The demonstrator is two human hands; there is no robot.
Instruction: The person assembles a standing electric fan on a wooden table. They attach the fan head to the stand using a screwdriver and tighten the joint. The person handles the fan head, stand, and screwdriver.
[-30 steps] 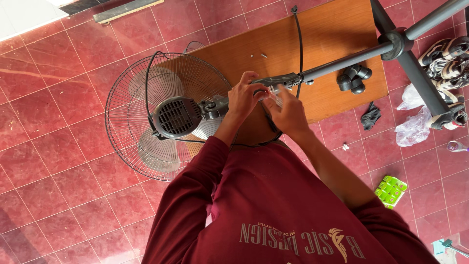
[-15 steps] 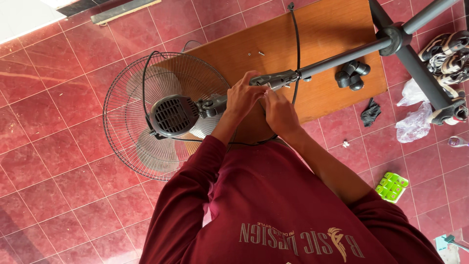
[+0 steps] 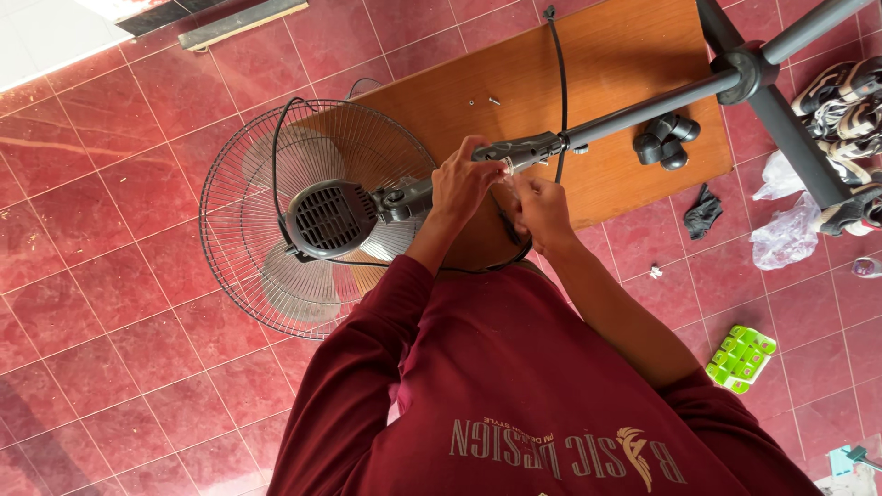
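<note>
A grey pedestal fan lies on its side across a low wooden board [image 3: 606, 64]. Its wire cage [image 3: 248, 220] and motor housing [image 3: 331, 219] are at the left, and its pole [image 3: 643, 112] runs up right to the cross base [image 3: 746, 66]. My left hand [image 3: 464, 184] grips the fan's neck housing [image 3: 519, 149] where pole meets head. My right hand [image 3: 542, 209] is closed just below the housing, fingertips pinched against its underside; whether it holds something small is hidden. A black cord [image 3: 560, 83] loops past the housing.
Two small screws [image 3: 484, 101] lie on the board, and a cluster of black plastic caps [image 3: 666, 140] sits near its right edge. On the red tile floor are a black rag [image 3: 703, 211], clear plastic bags [image 3: 785, 230], shoes [image 3: 845, 101] and a green blister pack [image 3: 740, 356].
My right hand has drawn slightly back and down from the housing. My left hand keeps its hold. The view has shifted a little.
</note>
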